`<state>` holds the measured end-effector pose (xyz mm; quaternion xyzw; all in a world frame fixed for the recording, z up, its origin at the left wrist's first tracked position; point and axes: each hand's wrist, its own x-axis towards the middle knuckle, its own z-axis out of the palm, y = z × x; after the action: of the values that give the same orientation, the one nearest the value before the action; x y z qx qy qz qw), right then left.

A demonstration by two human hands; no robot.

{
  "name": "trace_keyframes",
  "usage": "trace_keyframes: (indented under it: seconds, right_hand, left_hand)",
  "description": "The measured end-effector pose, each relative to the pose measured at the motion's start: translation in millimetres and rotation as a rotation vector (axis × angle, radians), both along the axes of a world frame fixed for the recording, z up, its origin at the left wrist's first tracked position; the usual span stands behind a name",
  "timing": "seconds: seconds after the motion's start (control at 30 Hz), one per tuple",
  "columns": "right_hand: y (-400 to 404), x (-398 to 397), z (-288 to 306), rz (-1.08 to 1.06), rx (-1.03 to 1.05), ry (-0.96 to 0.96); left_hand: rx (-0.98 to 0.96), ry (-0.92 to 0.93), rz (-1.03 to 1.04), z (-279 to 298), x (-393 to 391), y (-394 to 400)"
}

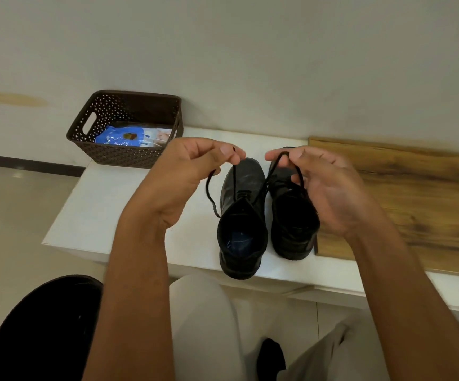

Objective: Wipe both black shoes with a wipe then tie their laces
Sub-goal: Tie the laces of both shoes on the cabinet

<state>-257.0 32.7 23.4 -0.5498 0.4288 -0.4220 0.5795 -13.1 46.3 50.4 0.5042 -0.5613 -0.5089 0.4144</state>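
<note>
Both hands — left (192, 166), right (324, 182) — pinch the laces (235, 185) of 1 black shoe (243, 215); no legible writing.

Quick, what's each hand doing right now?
Left hand: pinching one lace end of the left shoe.
Right hand: pinching the other lace end, looped.

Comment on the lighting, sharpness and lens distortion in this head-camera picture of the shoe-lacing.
Head view: dim, soft indoor light, with no hard shadows or glare; the black shoes lose detail in the dark; the right hand looks slightly blurred, while the left hand is sharper; wide-angle distortion bows the white table edges.
</note>
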Motion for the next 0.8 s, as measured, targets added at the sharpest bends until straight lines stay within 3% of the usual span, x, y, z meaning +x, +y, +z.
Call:
trace_keyframes:
  seconds: [0.2, 0.37, 0.8]
  right_hand:
    - [-18.1, -4.2, 25.2, -0.011, -0.001, -0.171]
    - [-23.8, 8.8, 43.4, -0.024, -0.109, -0.136]
    - [-19.3, 31.1, 35.5, -0.295, -0.122, -0.121]
  left_hand:
    - [-0.119, 0.062, 0.07, 20.9, -7.4, -6.1]
    - [-0.159, 0.235, 0.069, 33.2, -24.0, -11.7]
    - [-0.223, 0.24, 0.282, 14.7, -42.7, -22.9]
